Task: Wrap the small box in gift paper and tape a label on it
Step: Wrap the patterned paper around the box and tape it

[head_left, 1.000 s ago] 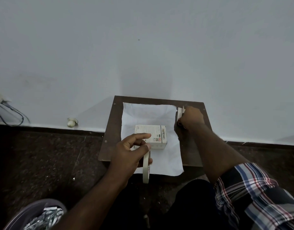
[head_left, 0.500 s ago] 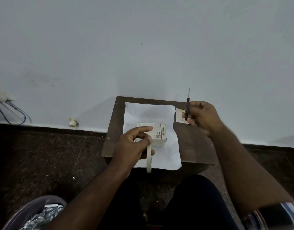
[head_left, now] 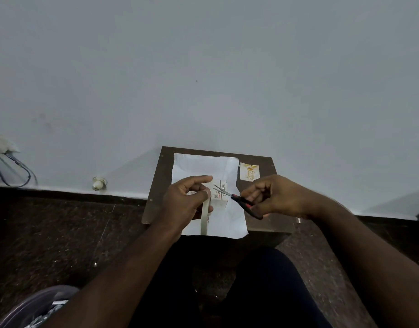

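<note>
While your left hand [head_left: 185,204] pinches the pale, cream-coloured roll of tape [head_left: 204,218] between thumb and forefinger, your right hand [head_left: 274,197] grips the red-and-black handled scissors [head_left: 239,200], and their thin metal blades stand slightly apart just beside your left fingertips. I think this is the main risk: if the blades close too near the thumb, they can nip the skin instead of the tape. I cannot see a free strip of tape between the hands, so the cut may also miss. A loose strip could curl and stick to itself or to the sheet.

Behind your hands the small white printed cardboard box [head_left: 221,196] lies on the white sheet of wrapping paper [head_left: 203,163], not yet wrapped. The paper hangs a little over the near edge of the small dark brown wooden table [head_left: 265,223], so a pull may slide it off.

Further right the small yellowish printed label [head_left: 249,171] lies flat on the table, apart from the paper. Against the wall, at the left, rest a small white object [head_left: 98,183] and some cables [head_left: 12,166].
</note>
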Motion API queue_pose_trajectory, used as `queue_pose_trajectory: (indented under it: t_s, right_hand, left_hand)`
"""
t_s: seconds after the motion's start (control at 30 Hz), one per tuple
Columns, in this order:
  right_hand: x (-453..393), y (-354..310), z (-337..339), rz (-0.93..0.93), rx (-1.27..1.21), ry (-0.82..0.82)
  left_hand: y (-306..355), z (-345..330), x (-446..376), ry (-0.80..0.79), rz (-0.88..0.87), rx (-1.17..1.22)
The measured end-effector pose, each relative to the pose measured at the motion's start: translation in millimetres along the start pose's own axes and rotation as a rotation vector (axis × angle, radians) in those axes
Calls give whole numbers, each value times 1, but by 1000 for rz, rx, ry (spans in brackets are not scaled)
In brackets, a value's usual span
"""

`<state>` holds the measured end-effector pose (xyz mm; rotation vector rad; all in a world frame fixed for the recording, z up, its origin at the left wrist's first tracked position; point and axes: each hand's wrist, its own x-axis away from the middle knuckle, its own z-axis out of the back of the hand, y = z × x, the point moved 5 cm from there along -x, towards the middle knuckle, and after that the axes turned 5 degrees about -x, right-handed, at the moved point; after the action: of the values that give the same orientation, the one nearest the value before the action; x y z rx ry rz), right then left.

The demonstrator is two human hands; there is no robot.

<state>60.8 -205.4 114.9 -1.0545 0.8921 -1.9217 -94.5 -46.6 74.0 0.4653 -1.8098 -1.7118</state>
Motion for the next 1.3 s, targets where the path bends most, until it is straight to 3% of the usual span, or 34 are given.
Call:
queue_pose_trajectory:
  t_s: [0.47, 0.9, 1.3]
  right_hand:
    - [-4, -22, 4, 103, 304, 66]
    - [-10, -20, 3, 137, 432, 151]
    - [-11, -12, -3, 96, 536, 110]
  left_hand:
    - [7, 0, 5, -35, -16, -34]
    - [7, 2, 5, -13, -26, -75]
    - [2, 4, -3, 3, -55, -39]
